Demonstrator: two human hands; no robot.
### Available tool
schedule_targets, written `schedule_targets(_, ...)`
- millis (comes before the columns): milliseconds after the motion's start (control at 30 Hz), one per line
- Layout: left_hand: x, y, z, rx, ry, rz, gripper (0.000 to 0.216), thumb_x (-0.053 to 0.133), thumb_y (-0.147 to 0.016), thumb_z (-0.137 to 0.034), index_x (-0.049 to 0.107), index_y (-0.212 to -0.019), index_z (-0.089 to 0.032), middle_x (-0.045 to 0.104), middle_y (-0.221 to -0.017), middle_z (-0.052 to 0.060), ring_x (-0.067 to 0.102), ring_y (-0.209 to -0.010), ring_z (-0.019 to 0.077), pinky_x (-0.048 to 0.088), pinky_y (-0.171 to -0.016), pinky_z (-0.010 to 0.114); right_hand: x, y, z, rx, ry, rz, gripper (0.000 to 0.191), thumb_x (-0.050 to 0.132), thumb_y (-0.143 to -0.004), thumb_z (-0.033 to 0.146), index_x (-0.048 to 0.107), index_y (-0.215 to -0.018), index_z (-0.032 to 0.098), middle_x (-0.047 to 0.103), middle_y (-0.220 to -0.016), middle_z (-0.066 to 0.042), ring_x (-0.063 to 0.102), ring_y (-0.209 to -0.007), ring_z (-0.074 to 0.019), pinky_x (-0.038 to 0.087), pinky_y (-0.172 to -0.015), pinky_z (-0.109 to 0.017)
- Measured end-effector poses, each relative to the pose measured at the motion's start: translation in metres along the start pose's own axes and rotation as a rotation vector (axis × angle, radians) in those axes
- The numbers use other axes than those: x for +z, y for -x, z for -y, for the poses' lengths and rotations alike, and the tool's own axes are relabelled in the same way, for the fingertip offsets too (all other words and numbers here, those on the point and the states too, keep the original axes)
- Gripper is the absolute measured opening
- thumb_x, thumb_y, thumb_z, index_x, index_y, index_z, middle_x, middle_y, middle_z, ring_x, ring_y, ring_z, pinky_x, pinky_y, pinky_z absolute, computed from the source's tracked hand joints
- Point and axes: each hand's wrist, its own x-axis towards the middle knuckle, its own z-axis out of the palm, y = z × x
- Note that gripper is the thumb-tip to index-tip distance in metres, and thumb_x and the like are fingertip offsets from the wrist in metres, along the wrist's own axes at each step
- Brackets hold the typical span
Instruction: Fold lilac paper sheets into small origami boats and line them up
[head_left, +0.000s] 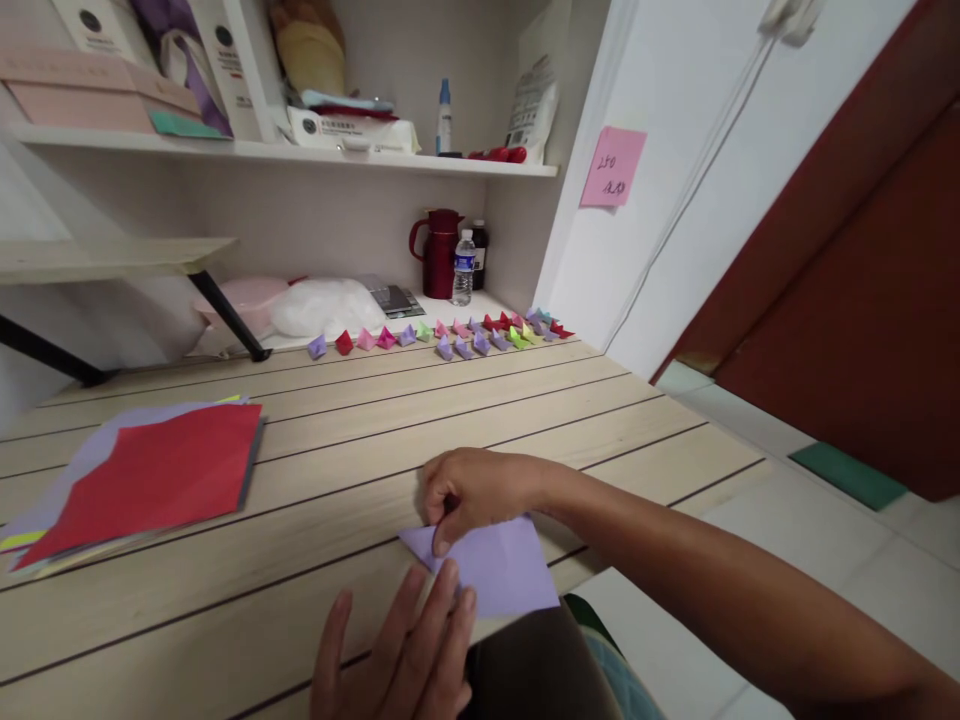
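A sheet of light purple origami paper [504, 572] lies folded near the table's front edge, its pointed corner to the left. My right hand [480, 488] reaches in from the right with fingers curled at the paper's far edge. Its thumb presses on the paper near the pointed corner, and the fingertips under the hand are partly hidden. Palm down, my left hand [401, 650] is at the near side with fingers stretched and apart. Its fingertips reach the paper's near left edge.
A stack of coloured paper with a red sheet [169, 470] on top lies at left. Several small folded paper boats [480, 343] line the table's back. Behind them stand a red jug [440, 255] and a water bottle [463, 270]. A small raised stand [112, 255] is at left.
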Motion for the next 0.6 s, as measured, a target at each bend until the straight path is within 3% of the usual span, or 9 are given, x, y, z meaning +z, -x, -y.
schedule_targets(100, 0.007, 0.006, 0.002, -0.006, 0.025, 0.108, 0.032, 0.050, -0.096, -0.042, 0.062, -0.124, -0.030, 0.069, -0.126, -0.004, 0.028, -0.146, 0.0055, 0.007, -0.125, 0.044, 0.001, 0.015, 0.004, -0.033, 0.096, -0.103, 0.020, 0.081, -0.078, 0.029, 0.072, -0.092, 0.018, 0.065, -0.094, -0.002, 0.062, -0.095, -0.0181, 0.044, -0.087, -0.028)
schedule_targets(167, 0.010, 0.010, 0.003, -0.003, 0.025, 0.107, 0.032, 0.050, -0.096, -0.041, 0.062, -0.123, -0.029, 0.069, -0.127, -0.004, 0.028, -0.146, 0.0072, 0.008, -0.125, 0.046, 0.001, 0.032, 0.009, -0.063, 0.204, -0.258, 0.043, 0.078, -0.082, 0.033, 0.064, -0.121, 0.021, 0.062, -0.120, -0.008, 0.057, -0.114, -0.0221, 0.039, -0.100, -0.036)
schedule_targets(233, 0.014, 0.013, 0.001, 0.009, 0.002, 0.078, 0.030, 0.050, -0.097, -0.040, 0.064, -0.121, -0.028, 0.071, -0.124, -0.002, 0.028, -0.147, 0.0108, 0.011, -0.124, 0.048, 0.005, 0.056, 0.015, -0.088, 0.285, -0.398, 0.056, 0.071, -0.089, 0.040, 0.051, -0.138, 0.024, 0.053, -0.141, -0.011, 0.046, -0.133, -0.0231, 0.030, -0.111, -0.040)
schedule_targets(333, 0.017, 0.018, -0.008, 0.010, -0.060, 0.039, 0.031, 0.049, -0.097, -0.038, 0.066, -0.119, -0.024, 0.072, -0.123, 0.002, 0.030, -0.147, 0.0167, 0.014, -0.124, 0.050, 0.018, 0.092, 0.020, -0.128, 0.393, -0.319, 0.068, 0.064, -0.089, 0.054, 0.040, -0.147, 0.028, 0.041, -0.154, -0.009, 0.034, -0.144, -0.0252, 0.010, -0.121, -0.047)
schedule_targets(400, 0.019, 0.020, -0.016, -0.017, -0.106, 0.020, 0.031, 0.048, -0.097, -0.033, 0.067, -0.119, -0.022, 0.072, -0.122, 0.004, 0.031, -0.146, 0.0195, 0.015, -0.124, 0.050, 0.033, 0.110, 0.018, -0.125, 0.482, -0.255, 0.066, 0.060, -0.092, 0.055, 0.038, -0.149, 0.030, 0.039, -0.156, -0.007, 0.025, -0.148, -0.0300, 0.001, -0.121, -0.053)
schedule_targets(467, 0.021, 0.023, -0.024, -0.046, -0.148, -0.001, 0.031, 0.047, -0.096, -0.025, 0.067, -0.119, -0.020, 0.073, -0.120, 0.005, 0.032, -0.146, 0.0215, 0.017, -0.123, 0.049, 0.047, 0.120, 0.014, -0.114, 0.512, -0.241, 0.056, 0.055, -0.097, 0.050, 0.042, -0.147, 0.030, 0.045, -0.153, -0.006, 0.029, -0.147, -0.0283, 0.007, -0.121, -0.052)
schedule_targets(600, 0.022, 0.026, -0.033, -0.093, -0.180, -0.020, 0.031, 0.051, -0.093, -0.019, 0.068, -0.119, -0.021, 0.073, -0.121, 0.004, 0.035, -0.144, 0.0222, 0.020, -0.122, 0.049, 0.057, 0.118, 0.004, -0.131, 0.379, -0.329, 0.041, 0.060, -0.094, 0.049, 0.060, -0.131, 0.029, 0.058, -0.140, -0.006, 0.043, -0.137, -0.0249, 0.031, -0.113, -0.043)
